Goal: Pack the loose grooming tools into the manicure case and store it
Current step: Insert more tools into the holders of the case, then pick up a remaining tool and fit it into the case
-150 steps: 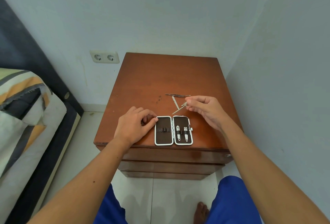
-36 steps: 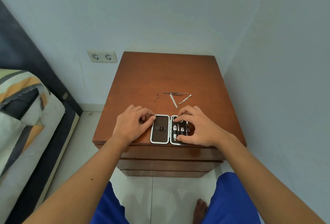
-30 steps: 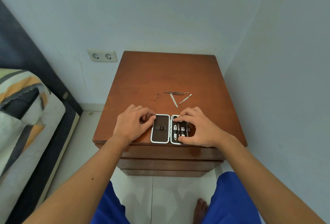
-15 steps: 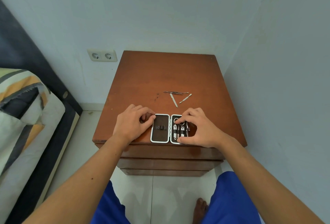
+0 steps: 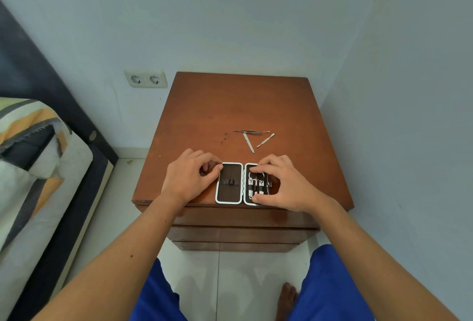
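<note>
The white-rimmed manicure case (image 5: 229, 176) lies open near the front edge of the brown nightstand (image 5: 230, 105). Its left half shows only dark lining and empty loops. My left hand (image 5: 189, 180) sits curled against the case's left edge, thumb touching the rim. My right hand (image 5: 289, 187) covers the right half, index finger at the top and thumb at the bottom, pinching small scissors (image 5: 254, 177) that lie among the strapped tools. Behind the case lie three loose metal tools: tweezers (image 5: 249, 131), a file (image 5: 248, 143) and a slim pusher (image 5: 266, 140).
A wall (image 5: 409, 141) stands close on the nightstand's right. A bed with a striped cover (image 5: 30, 167) is at the left, and a double wall socket (image 5: 145, 79) is behind. Drawer fronts (image 5: 243, 233) face my knees.
Five seconds ago my right hand held a tool up behind the case; it now rests on the case's right half. Over the last second both hands barely moved.
</note>
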Motion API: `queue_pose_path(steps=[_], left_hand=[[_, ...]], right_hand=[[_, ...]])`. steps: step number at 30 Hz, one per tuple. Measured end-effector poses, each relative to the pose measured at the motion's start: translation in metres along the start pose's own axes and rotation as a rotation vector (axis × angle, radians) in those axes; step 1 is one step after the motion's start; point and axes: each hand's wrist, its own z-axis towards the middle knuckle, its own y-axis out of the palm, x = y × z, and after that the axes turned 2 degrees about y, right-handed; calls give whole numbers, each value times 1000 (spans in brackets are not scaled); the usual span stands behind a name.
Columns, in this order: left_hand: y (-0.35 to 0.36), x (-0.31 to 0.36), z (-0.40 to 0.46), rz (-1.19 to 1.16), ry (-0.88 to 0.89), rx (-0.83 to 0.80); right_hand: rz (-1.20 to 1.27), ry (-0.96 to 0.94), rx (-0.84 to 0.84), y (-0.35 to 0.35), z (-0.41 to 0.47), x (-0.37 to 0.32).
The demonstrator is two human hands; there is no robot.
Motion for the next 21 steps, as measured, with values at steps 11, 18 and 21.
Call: queue_pose_path(steps=[11,18,21], left_hand=[[0,-1,1,-3,-2,-11],[1,-2,0,-4,-10,-3],[2,-2,1,0,-10,-7]], right_hand=[[96,104,290,-18,40,1],[-6,184,304,-19,96,8],[-65,215,318,-20,114,11]])
